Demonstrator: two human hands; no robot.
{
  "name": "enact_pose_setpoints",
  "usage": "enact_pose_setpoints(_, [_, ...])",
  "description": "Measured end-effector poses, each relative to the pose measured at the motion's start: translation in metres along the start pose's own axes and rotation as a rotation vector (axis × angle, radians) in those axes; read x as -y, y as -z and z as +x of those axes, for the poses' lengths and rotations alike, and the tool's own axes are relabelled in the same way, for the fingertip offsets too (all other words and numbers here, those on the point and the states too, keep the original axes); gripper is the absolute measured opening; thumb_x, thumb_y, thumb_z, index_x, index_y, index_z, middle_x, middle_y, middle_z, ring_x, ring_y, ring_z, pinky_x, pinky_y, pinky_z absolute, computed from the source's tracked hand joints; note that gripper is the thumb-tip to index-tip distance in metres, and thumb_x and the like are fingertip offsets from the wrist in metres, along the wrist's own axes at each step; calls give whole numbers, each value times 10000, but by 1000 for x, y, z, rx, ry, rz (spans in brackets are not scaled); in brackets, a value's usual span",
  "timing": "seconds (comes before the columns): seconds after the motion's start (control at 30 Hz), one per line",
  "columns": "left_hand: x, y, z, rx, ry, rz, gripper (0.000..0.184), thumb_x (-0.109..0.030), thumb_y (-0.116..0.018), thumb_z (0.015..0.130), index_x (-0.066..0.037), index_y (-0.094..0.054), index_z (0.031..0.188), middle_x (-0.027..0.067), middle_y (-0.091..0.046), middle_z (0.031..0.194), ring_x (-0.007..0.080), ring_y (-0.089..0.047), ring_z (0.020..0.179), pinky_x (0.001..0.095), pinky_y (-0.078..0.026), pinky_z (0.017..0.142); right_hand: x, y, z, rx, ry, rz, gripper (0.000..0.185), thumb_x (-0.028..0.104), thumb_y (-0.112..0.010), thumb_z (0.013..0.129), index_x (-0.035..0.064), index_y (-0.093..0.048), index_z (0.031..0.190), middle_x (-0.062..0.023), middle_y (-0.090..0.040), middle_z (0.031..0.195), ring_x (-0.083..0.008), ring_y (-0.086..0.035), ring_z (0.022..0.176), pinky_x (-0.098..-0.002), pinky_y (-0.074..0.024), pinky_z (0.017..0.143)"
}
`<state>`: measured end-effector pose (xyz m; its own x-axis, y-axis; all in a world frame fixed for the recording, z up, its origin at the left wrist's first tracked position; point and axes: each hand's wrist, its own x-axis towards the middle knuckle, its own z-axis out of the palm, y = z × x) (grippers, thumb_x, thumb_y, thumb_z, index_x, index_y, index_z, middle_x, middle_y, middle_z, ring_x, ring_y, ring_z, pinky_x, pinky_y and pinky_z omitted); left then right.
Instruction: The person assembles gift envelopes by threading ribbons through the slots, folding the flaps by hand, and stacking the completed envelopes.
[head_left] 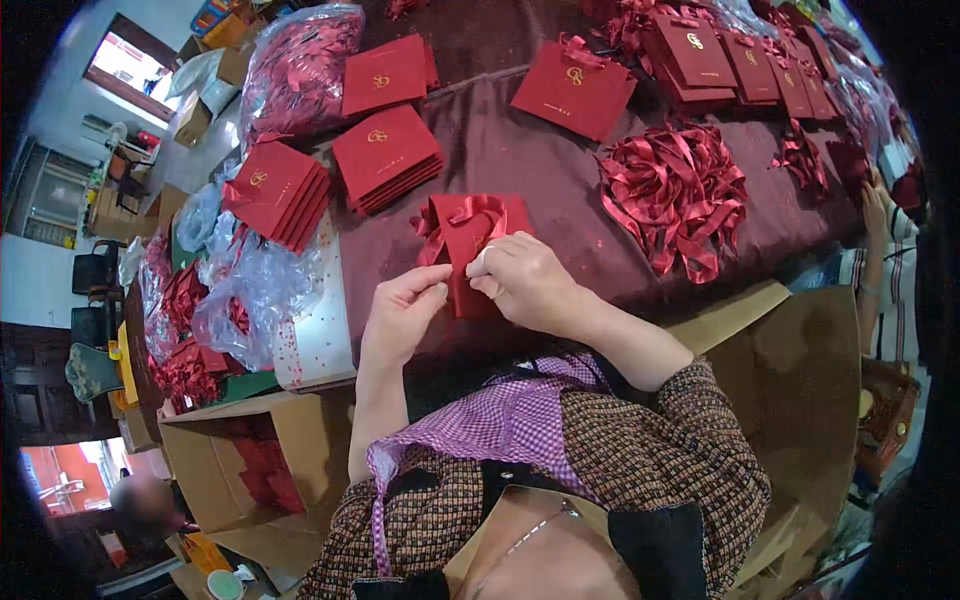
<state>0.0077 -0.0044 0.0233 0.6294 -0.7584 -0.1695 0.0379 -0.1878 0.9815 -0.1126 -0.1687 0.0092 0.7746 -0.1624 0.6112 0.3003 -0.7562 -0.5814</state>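
Note:
A small red paper bag (pixel 455 240) stands at the near edge of the cloth-covered table, in front of both hands. A glossy red ribbon (pixel 480 207) loops over its top. My right hand (pixel 528 282) is closed at the bag's right side, its fingertips pinching where the ribbon runs down. Something white covers one of its fingertips. My left hand (pixel 408 308) is by the bag's left edge, thumb and forefinger brought together. Whatever lies between those fingertips is too small to make out.
Stacked red bags (pixel 388 158) lie beyond, with more bags (pixel 690 50) at the back right. A ribbon heap (pixel 675 190) is to the right. Plastic wrapping (pixel 255 300) covers the left side. Open cardboard boxes (pixel 315 450) flank me below. Another person's arm (pixel 873 235) shows far right.

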Motion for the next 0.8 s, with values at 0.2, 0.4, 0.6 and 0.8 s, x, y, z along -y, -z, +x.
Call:
enact_pose_setpoints(0.2, [0,-8,1,109,-300,293,127,52,-578,824,67,-587,949,30,-498,787,104,-493,741,224,-410,667,4,1,-5,37,-46,83,122,79,-664,762,48,-575,840,-105,-612,836,-297,-595,814,-398,-446,740])
enact_pose_setpoints(0.4, [-1,-6,1,118,-459,350,84,81,-542,778,49,-569,852,75,-521,781,150,-521,692,254,-426,623,9,37,17,222,38,95,287,165,-710,758,69,-610,1009,-93,-609,935,-282,-574,909,-397,-438,834])
enact_pose_setpoints(0.6, [-15,-13,-5,213,-382,290,43,57,-543,761,33,-570,783,71,-558,809,142,-544,741,257,-434,660,7,38,30,230,312,-106,184,154,-684,749,95,-602,903,-60,-580,949,-255,-548,1002,-422,-373,953])
enact_pose_setpoints(0.8, [0,7,-7,373,-118,-78,55,4,-542,794,21,-567,748,31,-564,764,113,-507,672,223,-391,618,9,45,29,504,267,202,110,126,-677,753,117,-578,800,-25,-557,826,-217,-566,953,-454,-344,1004])
